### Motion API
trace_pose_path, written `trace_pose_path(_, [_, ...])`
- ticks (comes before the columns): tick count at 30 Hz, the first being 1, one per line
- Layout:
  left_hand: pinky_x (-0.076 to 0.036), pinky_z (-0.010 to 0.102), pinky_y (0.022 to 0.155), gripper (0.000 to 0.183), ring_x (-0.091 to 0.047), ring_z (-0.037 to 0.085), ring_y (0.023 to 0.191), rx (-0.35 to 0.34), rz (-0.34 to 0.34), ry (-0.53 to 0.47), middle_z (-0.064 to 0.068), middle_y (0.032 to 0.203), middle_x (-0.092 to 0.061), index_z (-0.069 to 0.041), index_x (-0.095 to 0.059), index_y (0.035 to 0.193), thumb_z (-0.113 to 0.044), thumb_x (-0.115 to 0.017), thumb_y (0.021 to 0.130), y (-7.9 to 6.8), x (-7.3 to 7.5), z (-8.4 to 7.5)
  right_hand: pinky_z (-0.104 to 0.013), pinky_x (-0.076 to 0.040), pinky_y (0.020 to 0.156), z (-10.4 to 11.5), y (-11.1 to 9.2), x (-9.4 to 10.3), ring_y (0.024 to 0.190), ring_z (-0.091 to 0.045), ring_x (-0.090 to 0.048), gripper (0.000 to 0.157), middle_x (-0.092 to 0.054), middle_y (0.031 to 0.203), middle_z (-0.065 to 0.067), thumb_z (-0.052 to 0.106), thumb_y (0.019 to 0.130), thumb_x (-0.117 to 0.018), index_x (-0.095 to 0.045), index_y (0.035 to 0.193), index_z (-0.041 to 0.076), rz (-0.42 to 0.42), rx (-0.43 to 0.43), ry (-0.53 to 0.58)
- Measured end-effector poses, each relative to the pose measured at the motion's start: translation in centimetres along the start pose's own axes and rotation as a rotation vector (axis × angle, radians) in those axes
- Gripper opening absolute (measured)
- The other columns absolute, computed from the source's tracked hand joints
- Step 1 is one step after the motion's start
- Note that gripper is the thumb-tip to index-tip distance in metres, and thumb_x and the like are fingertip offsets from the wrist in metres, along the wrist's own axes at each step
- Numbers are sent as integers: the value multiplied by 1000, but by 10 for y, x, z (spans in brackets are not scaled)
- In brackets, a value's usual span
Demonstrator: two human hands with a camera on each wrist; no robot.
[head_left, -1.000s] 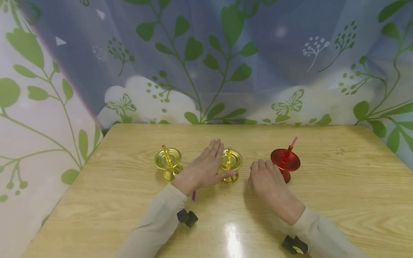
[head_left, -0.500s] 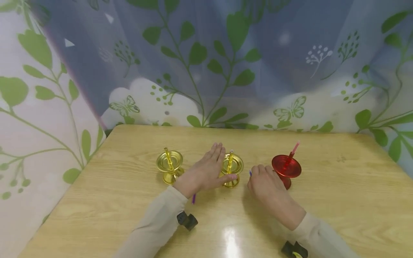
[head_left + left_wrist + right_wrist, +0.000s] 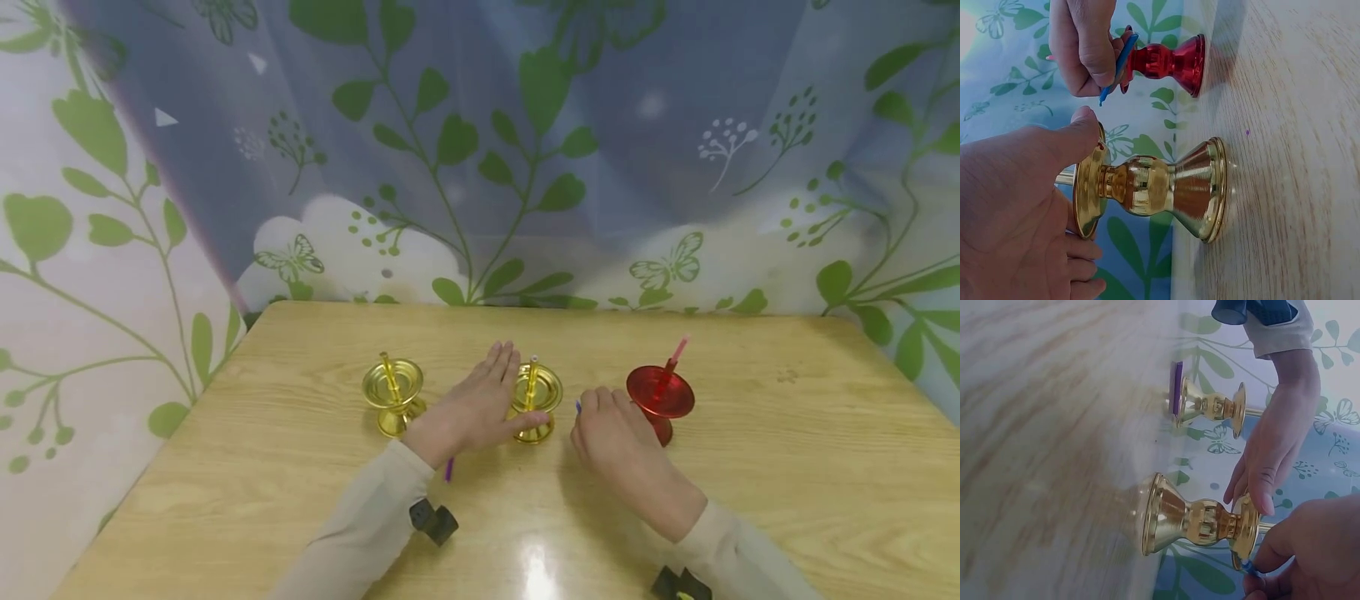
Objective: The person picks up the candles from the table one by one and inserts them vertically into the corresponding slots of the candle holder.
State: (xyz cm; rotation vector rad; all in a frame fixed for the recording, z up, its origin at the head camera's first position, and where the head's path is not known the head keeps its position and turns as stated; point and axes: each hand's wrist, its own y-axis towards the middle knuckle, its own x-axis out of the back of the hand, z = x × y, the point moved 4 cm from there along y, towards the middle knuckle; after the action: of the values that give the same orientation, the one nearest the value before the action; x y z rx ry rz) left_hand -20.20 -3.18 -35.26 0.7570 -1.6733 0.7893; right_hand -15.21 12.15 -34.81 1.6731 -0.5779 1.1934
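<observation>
My left hand (image 3: 468,408) lies against the dish of the middle gold candle holder (image 3: 1147,187), fingers straight along its far side and thumb stretched past the near rim. The holder stands upright, with a gold stem rising from its dish. Just to the right, my right hand (image 3: 622,454) pinches a thin blue candle (image 3: 1119,65) between thumb and fingertips. In the right wrist view the candle's end shows close by the gold dish. The red candle holder (image 3: 660,392), with a pink candle (image 3: 680,347) standing in it, is behind the right hand, its base partly hidden.
Another gold candle holder (image 3: 393,387) stands left of my left hand. A purple candle (image 3: 449,470) lies on the wooden table (image 3: 225,500) near my left wrist, partly hidden by it. A leaf-patterned cloth (image 3: 480,167) hangs behind the table.
The head view has tilted, so everything sits slightly lower in it. Both hands keep about the same places, the blue candle still in the right one.
</observation>
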Motion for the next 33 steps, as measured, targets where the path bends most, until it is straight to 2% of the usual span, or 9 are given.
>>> trace_pose_path(8, [-6,38,118,94,5,32,147,1,-6,1,23,158,2,7,-5,151,-63,-36,96,-1,-1,1,-34,-44,58,0,-1,-1,59,-24,-45,21,-40,62,-6,2,83,-62,-45,71,0,-1,11,-3])
trace_pose_path(17, [-5,36,118,96,6,31,146,4,2,26,23,158,3,7,-3,151,-67,-30,95,-2,0,0,-35,-44,57,-1,-1,0,59,-26,-46,20,-41,62,-6,0,83,-62,-46,71,0,-19,1,17])
trace_pose_path(26, [-5,36,119,94,7,30,147,17,-1,-1,22,158,4,6,-3,151,-63,-36,96,-2,0,0,-33,-43,54,-1,-1,2,59,-24,-45,21,-40,62,-5,0,85,-61,-46,72,0,-17,-8,21])
trace_pose_path(33, [-7,38,119,95,5,32,147,12,-3,12,22,158,5,7,-2,151,-64,-34,96,-2,0,0,-32,-42,53,-1,0,3,59,-24,-45,20,-40,62,-5,0,84,-62,-46,72,0,-29,-9,24])
